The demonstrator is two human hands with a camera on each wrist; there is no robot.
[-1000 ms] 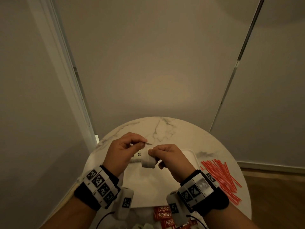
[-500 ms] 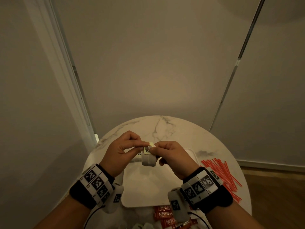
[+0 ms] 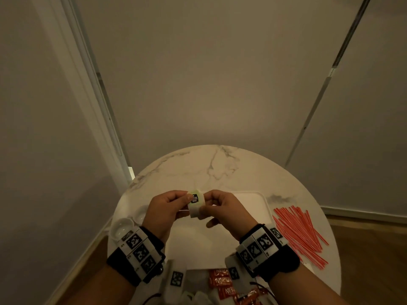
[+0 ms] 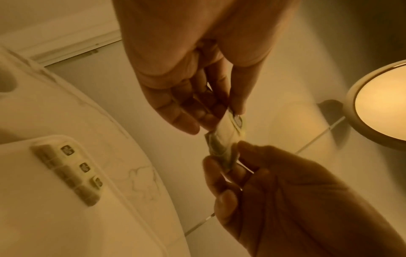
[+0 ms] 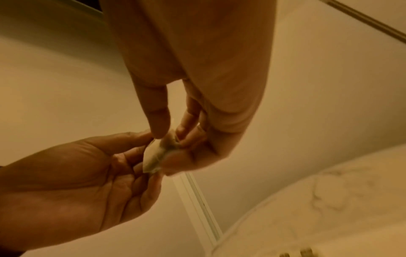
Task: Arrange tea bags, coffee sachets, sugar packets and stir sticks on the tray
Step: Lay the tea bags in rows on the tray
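Note:
Both hands hold one white tea bag up over the white tray. My left hand pinches its green tag with thumb and forefinger. My right hand pinches the bag's body from the right. The left wrist view shows the tag under my left fingertips and the bag in the right hand. A row of tea bags lies on the tray. Red stir sticks lie right of the tray. Red coffee sachets sit near me.
The round marble table stands in a corner, with walls close behind and to the left. Small white dishes sit at its left edge. More tea bags lie at the near edge, partly hidden by my wrists.
My left hand has brought the tag from off to the left onto the top of the bag, label now facing me. Both hands have closed together on the bag.

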